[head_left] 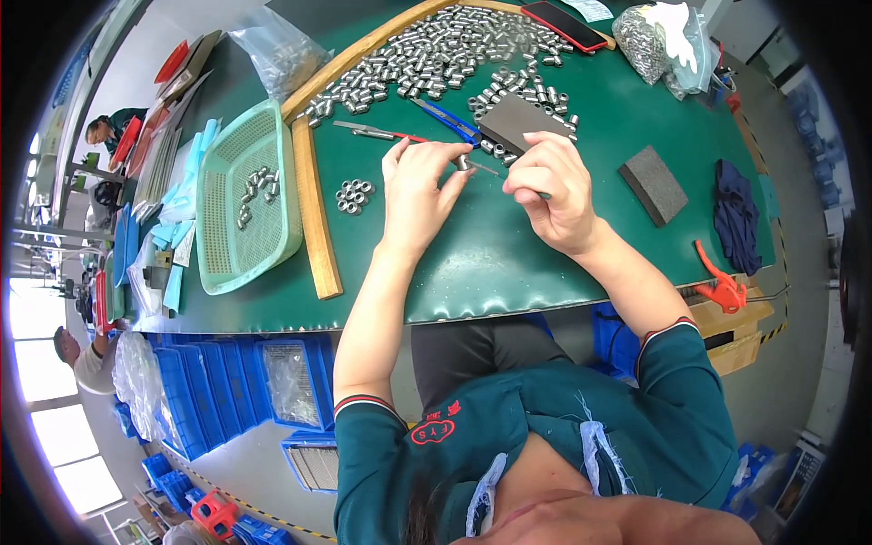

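Observation:
Over the green tabletop, my left hand (pixel 418 195) pinches a small shiny metal sleeve (pixel 463 163) between thumb and fingertips. My right hand (pixel 556 193) is closed on a thin metal rod-like tool (pixel 487 170), whose tip points at the sleeve; whether it touches or enters the sleeve I cannot tell. Just beyond my hands lie a blue utility knife (pixel 447 122), a red-and-silver slim tool (pixel 377 132) and a flat grey block (pixel 521 123) among loose sleeves. A cluster of sleeves (pixel 352 196) stands to the left of my left hand.
A wooden frame (pixel 315 213) borders a large heap of sleeves (pixel 436 59). Left of it stands a green basket (pixel 250 272) with several sleeves inside. A dark sponge block (pixel 653 186), navy cloth (pixel 736 218), red phone (pixel 565 25) and plastic bags (pixel 278 50) lie around.

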Tool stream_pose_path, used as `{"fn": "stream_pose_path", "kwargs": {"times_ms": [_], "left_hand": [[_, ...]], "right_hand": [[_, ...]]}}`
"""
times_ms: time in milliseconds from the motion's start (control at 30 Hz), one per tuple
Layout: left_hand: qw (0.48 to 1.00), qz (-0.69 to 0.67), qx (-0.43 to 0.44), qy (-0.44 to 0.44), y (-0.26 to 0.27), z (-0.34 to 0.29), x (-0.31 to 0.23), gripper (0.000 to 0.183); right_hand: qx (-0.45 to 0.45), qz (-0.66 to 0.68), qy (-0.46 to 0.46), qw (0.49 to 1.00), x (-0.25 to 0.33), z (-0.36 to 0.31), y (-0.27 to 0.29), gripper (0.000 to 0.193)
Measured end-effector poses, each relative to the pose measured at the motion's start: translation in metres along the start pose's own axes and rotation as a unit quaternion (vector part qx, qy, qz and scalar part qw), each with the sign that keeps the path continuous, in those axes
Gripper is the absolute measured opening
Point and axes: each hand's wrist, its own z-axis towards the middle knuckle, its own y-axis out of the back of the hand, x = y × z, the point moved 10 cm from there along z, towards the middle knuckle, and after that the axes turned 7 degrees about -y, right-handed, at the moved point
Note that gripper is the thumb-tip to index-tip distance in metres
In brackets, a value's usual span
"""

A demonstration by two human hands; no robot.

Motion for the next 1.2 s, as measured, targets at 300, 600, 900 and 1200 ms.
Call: {"fn": "stream_pose_path", "kwargs": {"times_ms": [300,600,900,1200], "left_hand": [[0.999,-0.037,-0.029,0.025,0.003,-0.001,0.010,0.027],[0.999,-0.051,-0.012,0.010,-0.002,0.000,0.005,0.030],[0.988,-0.119,-0.068,0.072,0.005,-0.006,0.020,0.028],[0.994,-0.067,-0.060,0.056,0.008,-0.004,0.015,0.027]], "right_hand": [[-0.053,0.014,0.028,0.998,0.004,0.001,0.021,0.013],[-0.026,0.011,0.013,1.000,0.005,0.001,0.010,0.010],[-0.088,0.141,-0.101,0.981,-0.032,-0.008,0.015,0.014],[-0.070,0.045,-0.026,0.996,-0.017,-0.001,0.019,0.013]]}}
